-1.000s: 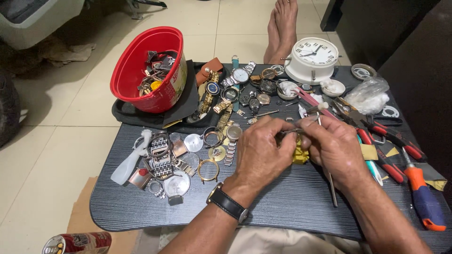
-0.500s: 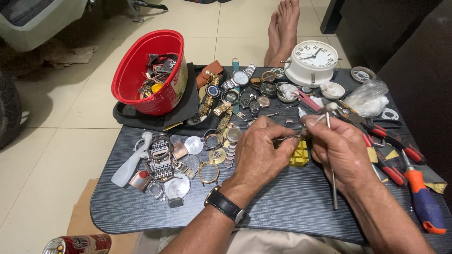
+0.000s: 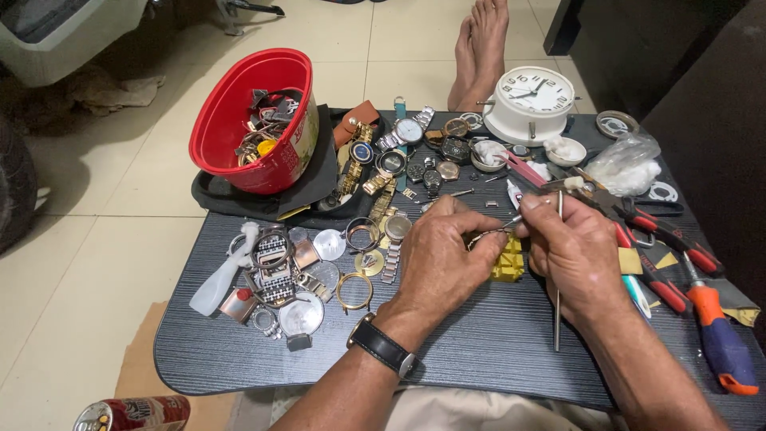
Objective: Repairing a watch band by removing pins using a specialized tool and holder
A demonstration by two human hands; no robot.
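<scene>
A small metal watch part (image 3: pixel 484 234) sat pinched between the fingertips of both hands, just above a yellow holder block (image 3: pixel 509 261) on the dark table (image 3: pixel 479 351). The left hand (image 3: pixel 441 255) — a black-strapped wristwatch (image 3: pixel 381 345) on its wrist — was curled tight on the part; the right hand (image 3: pixel 572 251) gripped it too, with a thin metal rod (image 3: pixel 557 303) held upright. Watches and loose cases lay to the left, red-handled pliers (image 3: pixel 662 231) to the right, a red tub (image 3: pixel 254 120) and white clock (image 3: pixel 531 100) beyond.
</scene>
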